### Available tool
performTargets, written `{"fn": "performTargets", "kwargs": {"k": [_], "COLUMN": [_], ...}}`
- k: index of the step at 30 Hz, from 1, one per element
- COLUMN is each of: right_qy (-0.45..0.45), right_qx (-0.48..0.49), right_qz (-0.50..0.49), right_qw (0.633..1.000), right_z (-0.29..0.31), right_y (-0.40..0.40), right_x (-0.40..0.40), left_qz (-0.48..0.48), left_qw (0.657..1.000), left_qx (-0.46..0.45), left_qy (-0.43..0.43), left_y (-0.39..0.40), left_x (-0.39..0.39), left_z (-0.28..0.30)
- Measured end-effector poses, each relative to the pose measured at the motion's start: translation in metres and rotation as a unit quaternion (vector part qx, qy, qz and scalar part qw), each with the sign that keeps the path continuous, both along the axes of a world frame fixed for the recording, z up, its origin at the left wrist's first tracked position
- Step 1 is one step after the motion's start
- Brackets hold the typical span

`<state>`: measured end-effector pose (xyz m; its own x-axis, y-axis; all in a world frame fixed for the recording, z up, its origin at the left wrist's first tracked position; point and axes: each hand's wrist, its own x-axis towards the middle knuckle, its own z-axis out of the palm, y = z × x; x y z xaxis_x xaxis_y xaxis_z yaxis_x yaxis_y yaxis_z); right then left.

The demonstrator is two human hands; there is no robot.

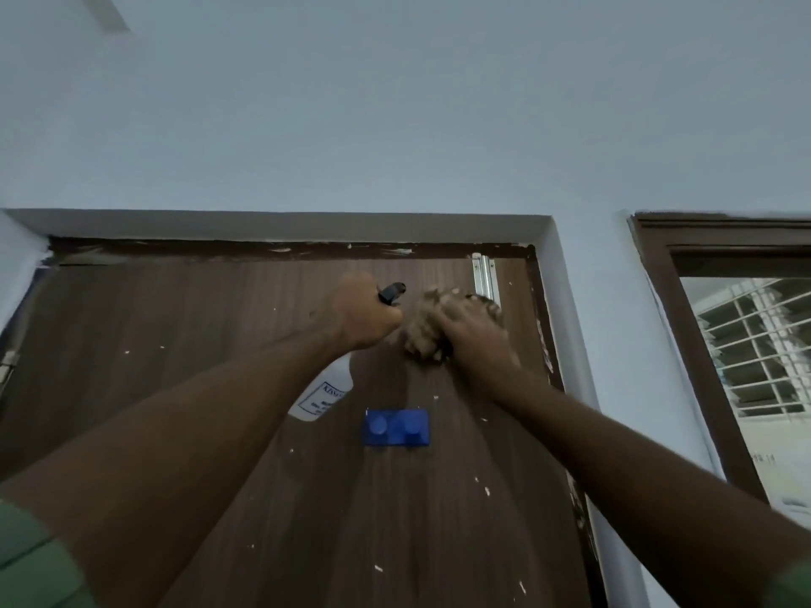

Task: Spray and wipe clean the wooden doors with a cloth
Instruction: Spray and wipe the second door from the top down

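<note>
Door (pixel 219 344): brown wooden door seen from below, set in a dark frame within a pale wall; white paint flecks dot its face.
Cloth (pixel 423 331): beige, bunched, pressed flat to the door near its top right corner, just below the metal latch.
Right hand (pixel 471 331): lies over the cloth with fingers spread, pressing it against the door.
Spray bottle (pixel 324 390): white with a printed label and black nozzle, held up to the door just left of the cloth, nozzle toward the door's top edge.
Left hand (pixel 364 313): fingers curled tight round the bottle's neck.
Latch (pixel 485 278): silver metal bolt at the door's top right.
Hook plate (pixel 396 426): blue, fixed to the door below both hands.
Window (pixel 755 357): dark-framed, with a grille, right of the door.
</note>
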<state>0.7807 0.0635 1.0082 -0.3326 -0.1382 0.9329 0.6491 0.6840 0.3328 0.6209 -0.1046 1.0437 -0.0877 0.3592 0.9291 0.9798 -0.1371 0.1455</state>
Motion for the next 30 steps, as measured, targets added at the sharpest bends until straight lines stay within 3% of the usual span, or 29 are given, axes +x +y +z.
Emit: {"fn": "performTargets", "kwargs": {"k": [3,6,9,11,15,18,19,21,23,24,27,30], "right_qy": [0.095,0.140,-0.025,-0.088,0.036,0.095,0.066,-0.073,-0.191,-0.191,-0.039,0.061], "right_qx": [-0.050,-0.080,-0.011,0.028,-0.020,-0.039,-0.031,0.009,0.046,0.043,-0.041,-0.042], "right_qz": [-0.006,0.043,0.038,-0.006,-0.041,0.015,0.039,0.031,-0.003,-0.006,0.032,0.063], "right_qw": [0.994,0.986,0.999,0.996,0.998,0.995,0.997,0.997,0.981,0.981,0.998,0.995], "right_z": [0.056,0.040,-0.006,0.007,0.075,0.054,0.039,0.012,0.025,0.042,0.083,0.067], "right_y": [-0.013,-0.028,-0.028,-0.021,-0.009,-0.015,-0.014,-0.009,-0.004,-0.003,-0.005,-0.018], "right_x": [-0.012,-0.042,-0.040,-0.016,0.008,-0.027,-0.037,-0.034,-0.007,0.004,0.006,-0.040], "left_qz": [0.008,-0.012,-0.021,-0.028,-0.016,-0.018,-0.022,-0.023,-0.012,-0.005,0.012,0.007], "left_qw": [1.000,1.000,1.000,0.999,1.000,1.000,1.000,0.999,1.000,1.000,1.000,1.000], "left_qx": [0.010,0.013,-0.014,-0.029,-0.022,-0.019,-0.021,-0.028,-0.024,-0.020,-0.020,-0.026], "left_qy": [-0.003,-0.012,-0.011,-0.008,0.003,0.005,0.002,0.006,0.005,0.003,0.012,0.011], "left_y": [0.002,0.014,0.021,0.021,0.013,0.011,0.011,0.010,0.006,0.004,0.001,-0.001], "left_x": [-0.009,-0.017,-0.017,-0.014,-0.012,-0.013,-0.015,-0.016,-0.019,-0.021,-0.027,-0.031], "left_z": [0.001,0.005,0.004,0.004,0.010,0.013,0.013,0.011,0.009,0.008,0.009,0.008]}}
